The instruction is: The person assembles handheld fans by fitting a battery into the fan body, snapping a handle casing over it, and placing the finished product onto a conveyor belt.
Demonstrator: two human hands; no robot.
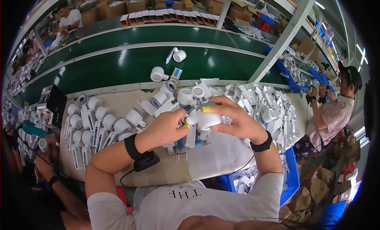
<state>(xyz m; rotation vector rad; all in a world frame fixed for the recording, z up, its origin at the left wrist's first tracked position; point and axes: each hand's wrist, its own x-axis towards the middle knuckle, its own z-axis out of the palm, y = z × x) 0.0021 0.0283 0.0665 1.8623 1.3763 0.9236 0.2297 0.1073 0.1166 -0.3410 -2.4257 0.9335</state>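
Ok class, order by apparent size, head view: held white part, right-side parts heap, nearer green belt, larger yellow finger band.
Nearer green belt
Right-side parts heap
Held white part, partly covered
Larger yellow finger band

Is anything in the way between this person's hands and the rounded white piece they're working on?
Nothing visible: the right hand is gripping the white piece, and the left hand is right at its narrow end. The heap of white parts lies off to the right, not between them.
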